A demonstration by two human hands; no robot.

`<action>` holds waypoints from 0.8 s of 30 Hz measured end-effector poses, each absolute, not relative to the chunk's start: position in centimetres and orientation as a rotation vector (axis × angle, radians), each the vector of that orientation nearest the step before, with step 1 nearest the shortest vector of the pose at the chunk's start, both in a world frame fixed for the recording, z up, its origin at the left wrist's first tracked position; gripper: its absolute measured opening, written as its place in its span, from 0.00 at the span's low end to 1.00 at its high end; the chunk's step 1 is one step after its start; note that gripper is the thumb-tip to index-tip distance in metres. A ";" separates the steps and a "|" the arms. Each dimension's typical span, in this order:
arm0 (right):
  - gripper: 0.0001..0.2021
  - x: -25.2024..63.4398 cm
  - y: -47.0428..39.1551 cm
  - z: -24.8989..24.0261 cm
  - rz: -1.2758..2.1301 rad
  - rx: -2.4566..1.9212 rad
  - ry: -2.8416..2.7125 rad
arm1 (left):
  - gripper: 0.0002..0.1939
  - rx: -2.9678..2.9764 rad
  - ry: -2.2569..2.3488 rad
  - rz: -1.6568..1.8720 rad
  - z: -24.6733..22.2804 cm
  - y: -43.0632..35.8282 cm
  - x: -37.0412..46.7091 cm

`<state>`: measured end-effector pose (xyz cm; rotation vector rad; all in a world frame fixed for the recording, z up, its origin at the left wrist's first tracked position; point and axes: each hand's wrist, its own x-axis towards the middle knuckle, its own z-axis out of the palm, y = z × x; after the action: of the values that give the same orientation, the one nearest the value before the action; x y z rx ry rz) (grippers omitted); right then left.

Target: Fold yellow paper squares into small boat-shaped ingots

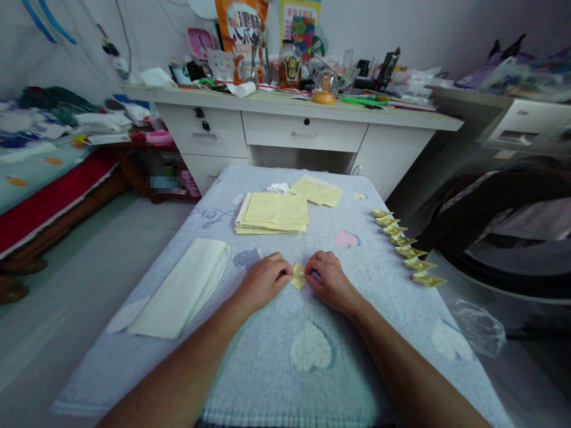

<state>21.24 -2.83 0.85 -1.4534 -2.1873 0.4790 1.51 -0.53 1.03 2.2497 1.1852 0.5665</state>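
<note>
Folded yellow paper [298,277] is sitting between the two hands, near the middle of the tabletop [263,380], which a blue patterned cloth is covering; whether it is resting on this cloth or being held just above it, I am not able to tell. The left hand [269,278] is pinching its left side, with thumb and finger pressed together, and the right hand [331,282] is pinching its right side in a similar light grip. By my judgement, this paper is being very light and rather soft, a little stiffer where layers are meeting, and not so slippery, but it is risking a tear or a wrong crease under hard pulling; so the outer edges, held by fingertips, are seeming the good place for holding. Beyond the hands, a stack of yellow sheets [275,214] is lying flat, and some loose yellow sheets [319,191] are lying just behind it, to the right. On the left side a pale folded sheet [182,291] is lying, while near the right edge seven yellow folded pieces [410,252] are standing in a row.
</note>
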 end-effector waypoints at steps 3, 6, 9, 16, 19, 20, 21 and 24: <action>0.04 21.3 -2.8 0.9 0.490 -1.445 -2.209 | 0.06 2.289 1.153 0.581 0.9 -0.4 1.4; 0.04 21.3 -2.9 0.8 0.504 -1.461 -2.212 | 0.06 2.317 1.111 0.565 0.8 -0.3 1.4; 0.06 21.3 -3.0 0.6 0.500 -1.459 -2.195 | 0.07 2.326 1.105 0.563 0.7 -0.4 1.5; 0.03 21.1 -3.0 0.3 0.499 -1.412 -2.160 | 0.06 2.322 1.135 0.567 0.6 -0.7 1.9; 0.05 20.8 -3.1 0.5 0.512 -1.407 -2.160 | 0.06 2.324 1.127 0.558 0.5 -0.6 1.8; 0.06 20.7 -3.1 0.5 0.518 -1.409 -2.160 | 0.07 2.325 1.121 0.554 0.5 -0.5 1.8; 0.06 20.6 -3.1 0.6 0.524 -1.414 -2.160 | 0.07 2.326 1.116 0.552 0.4 -0.5 1.8; 0.05 20.4 -3.2 0.7 0.528 -1.438 -2.162 | 0.06 2.327 1.104 0.565 0.3 -0.4 1.8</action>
<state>20.39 -3.15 0.69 -1.4378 -2.1620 0.5275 1.77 -0.40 0.33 2.3274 1.1045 0.5646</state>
